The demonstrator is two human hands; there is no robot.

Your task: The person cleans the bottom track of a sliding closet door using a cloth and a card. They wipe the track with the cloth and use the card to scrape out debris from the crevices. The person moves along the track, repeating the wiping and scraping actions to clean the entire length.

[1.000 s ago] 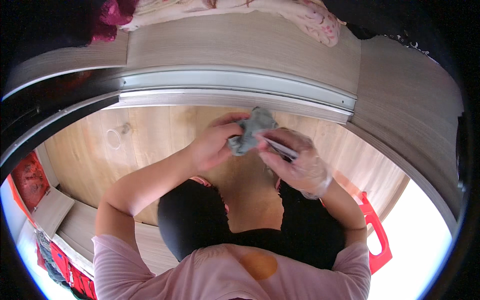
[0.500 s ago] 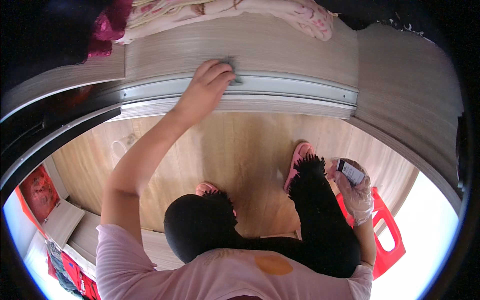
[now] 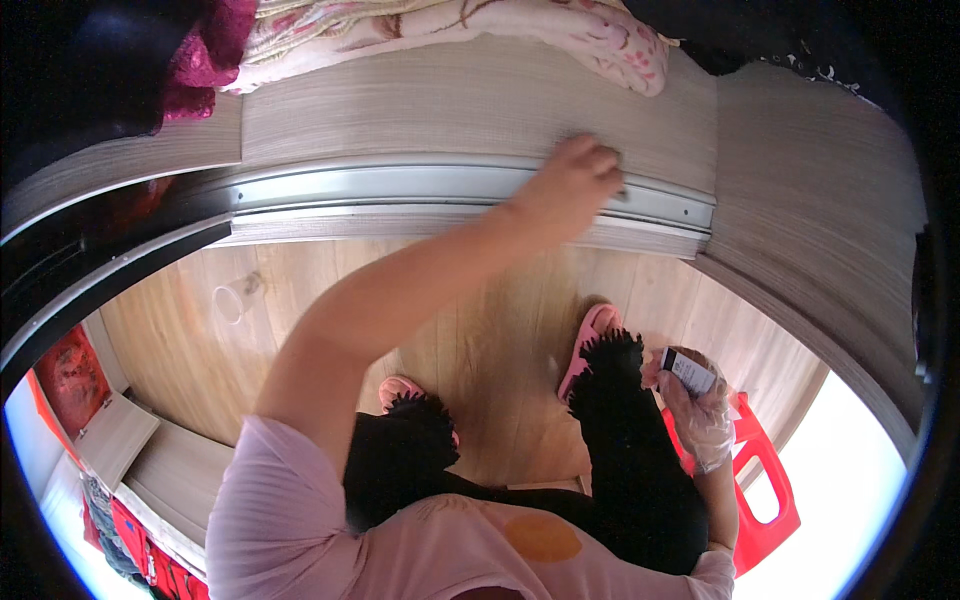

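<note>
the left hand (image 3: 572,185) is stretched far forward and pressed palm-down on the grey metal rail (image 3: 400,188) that runs along the foot of a wood-grain panel (image 3: 450,100). its fingers are curled over the rail's upper edge; whether a cloth is under them cannot be told. above the panel lies a floral quilt (image 3: 500,20) with a dark red cloth (image 3: 205,50) to its left. the right hand (image 3: 695,405), in a clear plastic glove, hangs low by the right leg and is closed around a small dark box with a white label (image 3: 688,372). behind it stands a red stool (image 3: 765,470). pink slippers (image 3: 590,335) rest on the wood floor (image 3: 300,300), and a clear cup (image 3: 232,298) lies further left.
</note>
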